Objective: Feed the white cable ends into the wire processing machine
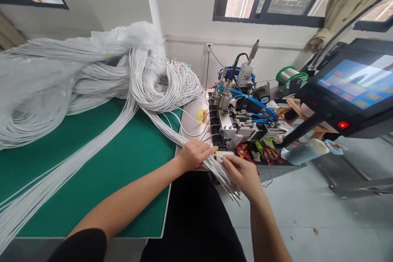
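Observation:
A bundle of thin white cables (164, 128) runs from a large heap to the front of the machine, its stripped-looking ends (235, 192) hanging past the edge. My left hand (195, 154) lies across this bundle with its fingers curled on the cables, thumb and index reaching toward the machine. Close by on the right, my right hand (243, 172) pinches a single white cable near its end between thumb and fingers. Beyond both hands, the bench machine (227, 118) has several cables lying in a row along its front edge.
Coiled cables in clear plastic (39, 86) cover the back of the green table (138, 172). At right, a touchscreen panel (359, 82) stands on an arm. A solder wire spool (290, 74), red-handled scissors (272, 153) and a blue roll (303, 152) sit around the machine.

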The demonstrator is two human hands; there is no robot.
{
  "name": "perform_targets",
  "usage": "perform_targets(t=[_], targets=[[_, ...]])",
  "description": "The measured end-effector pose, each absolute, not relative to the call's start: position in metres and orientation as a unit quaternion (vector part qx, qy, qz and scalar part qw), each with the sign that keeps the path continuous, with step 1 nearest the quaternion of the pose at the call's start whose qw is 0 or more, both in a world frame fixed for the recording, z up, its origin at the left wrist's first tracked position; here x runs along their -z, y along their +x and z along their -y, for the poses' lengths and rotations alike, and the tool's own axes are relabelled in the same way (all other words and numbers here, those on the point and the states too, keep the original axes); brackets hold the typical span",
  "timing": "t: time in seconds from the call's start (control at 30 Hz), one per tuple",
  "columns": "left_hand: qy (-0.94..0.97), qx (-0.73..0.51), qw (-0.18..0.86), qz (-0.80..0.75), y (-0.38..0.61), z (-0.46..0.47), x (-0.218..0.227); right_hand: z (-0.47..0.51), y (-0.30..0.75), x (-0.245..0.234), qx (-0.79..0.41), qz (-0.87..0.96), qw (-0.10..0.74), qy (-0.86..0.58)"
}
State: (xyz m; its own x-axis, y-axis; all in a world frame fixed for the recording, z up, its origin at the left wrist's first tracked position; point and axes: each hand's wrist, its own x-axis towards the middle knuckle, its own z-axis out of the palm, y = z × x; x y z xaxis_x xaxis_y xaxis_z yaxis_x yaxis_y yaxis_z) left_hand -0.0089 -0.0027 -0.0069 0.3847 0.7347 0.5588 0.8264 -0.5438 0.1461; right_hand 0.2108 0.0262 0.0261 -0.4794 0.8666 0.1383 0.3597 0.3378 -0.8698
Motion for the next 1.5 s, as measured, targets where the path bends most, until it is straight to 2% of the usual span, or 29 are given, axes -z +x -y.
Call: perform_targets(t=[0.2,0.4,0.7,0.83,0.93,1.03,1.1,1.37,1.5], targets=[[-0.785,0.325,0.145,0.508,-0.004,0.006,0.001,-0.053,0.206,-0.020,-0.478,0.639,0.397,-0.454],[-0.800,0.324,0.150,0.482,-0.004,-0.001,0.008,-0.064,0.198,-0.010,-0.488,0.589,0.461,-0.450],[-0.821,0.300,0.118,0.471,0.000,-0.006,0.009,-0.066,0.204,-0.013,-0.492,0.644,0.421,-0.407],[-0.822,0.297,0.167,0.457,0.000,-0.008,0.009,-0.070,0.211,-0.013,-0.498,0.664,0.374,-0.414],[-0.814,0.291,0.219,0.453,0.000,-0.009,0.008,-0.075,0.215,-0.013,-0.434,0.704,0.358,-0.434],[-0.811,0.273,0.231,0.463,0.000,-0.009,0.007,-0.078,0.218,-0.011,-0.340,0.756,0.334,-0.448],[-0.808,0.264,0.233,0.472,0.001,-0.010,0.006,-0.080,0.218,-0.007,-0.323,0.767,0.321,-0.453],[-0.805,0.236,0.192,0.509,0.002,-0.013,0.008,-0.099,0.212,0.024,-0.412,0.723,0.354,-0.427],[-0.802,0.226,0.168,0.527,0.002,-0.014,0.009,-0.108,0.209,0.031,-0.472,0.708,0.343,-0.397]])
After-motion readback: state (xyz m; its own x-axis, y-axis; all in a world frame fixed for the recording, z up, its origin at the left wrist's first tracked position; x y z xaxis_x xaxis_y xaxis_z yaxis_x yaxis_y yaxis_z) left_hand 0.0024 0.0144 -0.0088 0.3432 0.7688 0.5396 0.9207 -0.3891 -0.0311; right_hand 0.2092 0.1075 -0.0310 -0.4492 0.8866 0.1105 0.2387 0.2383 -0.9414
